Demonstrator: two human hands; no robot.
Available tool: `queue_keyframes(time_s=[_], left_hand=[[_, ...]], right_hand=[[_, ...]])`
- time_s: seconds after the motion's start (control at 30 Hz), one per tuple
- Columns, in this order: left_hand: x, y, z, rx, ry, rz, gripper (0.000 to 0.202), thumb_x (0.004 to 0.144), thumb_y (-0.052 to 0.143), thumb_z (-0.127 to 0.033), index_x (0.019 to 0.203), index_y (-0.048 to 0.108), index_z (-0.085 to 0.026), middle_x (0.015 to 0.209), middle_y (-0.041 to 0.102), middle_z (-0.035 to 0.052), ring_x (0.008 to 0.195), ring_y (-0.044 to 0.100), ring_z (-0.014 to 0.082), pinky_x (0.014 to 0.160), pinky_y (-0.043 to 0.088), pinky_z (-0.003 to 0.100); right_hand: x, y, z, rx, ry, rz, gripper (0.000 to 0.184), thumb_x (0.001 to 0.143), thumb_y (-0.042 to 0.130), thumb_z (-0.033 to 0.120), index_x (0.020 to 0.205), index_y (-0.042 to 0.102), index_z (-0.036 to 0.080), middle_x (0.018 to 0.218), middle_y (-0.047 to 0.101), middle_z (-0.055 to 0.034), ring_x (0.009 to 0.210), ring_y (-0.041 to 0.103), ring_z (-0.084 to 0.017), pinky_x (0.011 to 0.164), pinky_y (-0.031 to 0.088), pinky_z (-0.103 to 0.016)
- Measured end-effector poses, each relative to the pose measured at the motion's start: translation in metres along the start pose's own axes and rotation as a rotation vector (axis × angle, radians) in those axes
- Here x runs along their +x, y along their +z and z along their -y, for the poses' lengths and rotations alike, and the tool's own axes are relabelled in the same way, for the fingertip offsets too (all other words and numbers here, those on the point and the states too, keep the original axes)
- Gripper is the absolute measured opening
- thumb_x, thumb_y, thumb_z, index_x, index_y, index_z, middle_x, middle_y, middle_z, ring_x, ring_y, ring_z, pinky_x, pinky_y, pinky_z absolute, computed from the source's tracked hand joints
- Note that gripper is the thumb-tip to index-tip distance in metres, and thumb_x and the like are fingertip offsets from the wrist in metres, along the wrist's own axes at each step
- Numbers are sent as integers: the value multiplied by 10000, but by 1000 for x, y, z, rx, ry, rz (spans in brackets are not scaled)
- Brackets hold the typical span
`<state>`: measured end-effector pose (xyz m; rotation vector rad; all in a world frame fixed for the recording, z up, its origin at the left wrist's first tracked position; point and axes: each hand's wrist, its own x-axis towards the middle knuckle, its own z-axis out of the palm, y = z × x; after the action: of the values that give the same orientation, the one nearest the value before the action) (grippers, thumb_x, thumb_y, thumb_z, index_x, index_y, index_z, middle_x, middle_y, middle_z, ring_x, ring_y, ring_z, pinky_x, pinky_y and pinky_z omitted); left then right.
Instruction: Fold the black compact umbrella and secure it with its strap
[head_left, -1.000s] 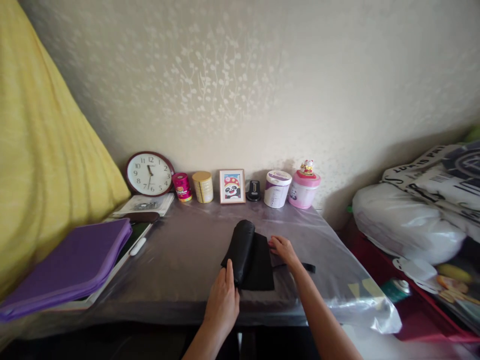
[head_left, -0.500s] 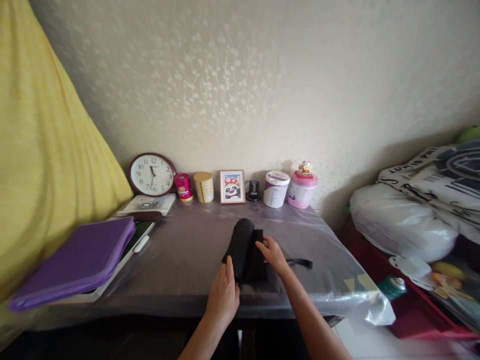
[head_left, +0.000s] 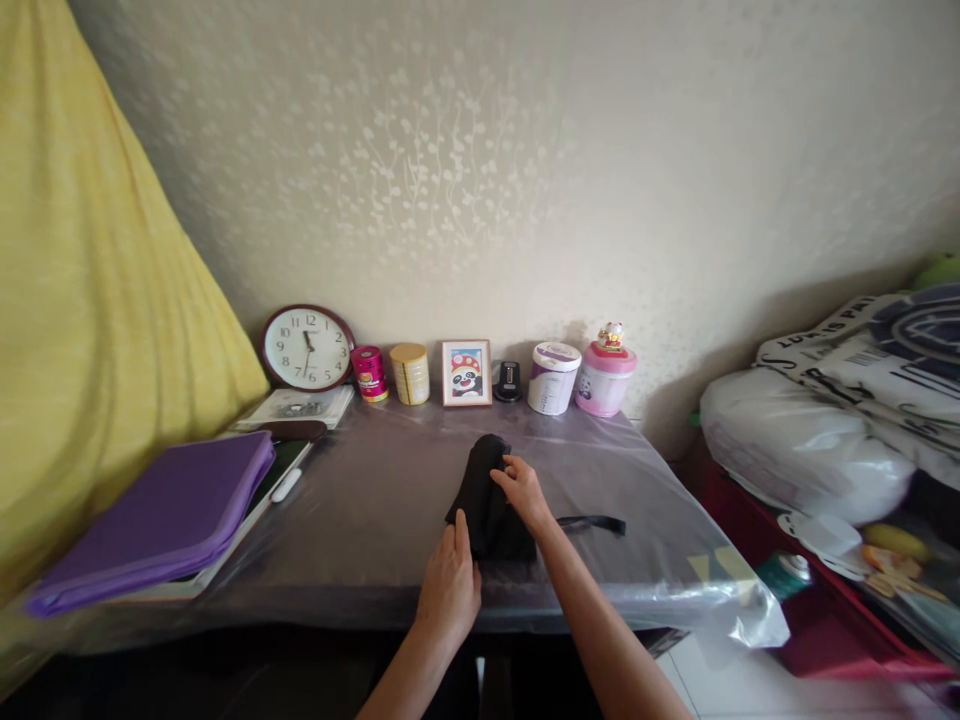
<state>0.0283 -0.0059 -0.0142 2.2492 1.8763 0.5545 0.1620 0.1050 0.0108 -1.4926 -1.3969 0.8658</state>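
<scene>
A folded black umbrella (head_left: 480, 485) lies lengthwise on the plastic-covered table (head_left: 360, 510). A black fabric flap is folded over its right side. My right hand (head_left: 520, 492) rests on top of the roll with curled fingers gripping the black fabric. My left hand (head_left: 450, 585) holds the near end of the umbrella, thumb along its left side. A thin black strap (head_left: 592, 523) trails to the right on the table.
Along the wall stand a round clock (head_left: 307, 347), a red tin (head_left: 370, 373), a gold tin (head_left: 410, 373), a small framed picture (head_left: 466, 372), a white tub (head_left: 554, 377) and a pink jar (head_left: 606, 380). A purple folder (head_left: 161, 510) lies at the left. Bags (head_left: 806, 445) pile up at the right.
My right hand has moved left from the flat black flap onto the umbrella, folding the flap over it. The left hand has stayed at the near end.
</scene>
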Motion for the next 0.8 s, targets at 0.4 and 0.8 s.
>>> queue_keyframes(time_s=[0.4,0.8], left_hand=[[0,0,1,14,2,2,611,765,348,-41,1356,200,1,1134,513,172,1044,524,221,884,424,313],[1,2,10,34,19,-19,453,803,381,-135,1242,353,-28,1146,530,191,1058,540,246,886,439,353]], right_hand=[[2,25,15,-252,-54,-15,360,719,585,209,1073,588,145,712,630,-9,686,581,-144,618,406,-232],[-9,33,29,-447,-174,136,203,845,479,230,1002,592,168,753,690,-44,784,636,-178,687,393,-245]])
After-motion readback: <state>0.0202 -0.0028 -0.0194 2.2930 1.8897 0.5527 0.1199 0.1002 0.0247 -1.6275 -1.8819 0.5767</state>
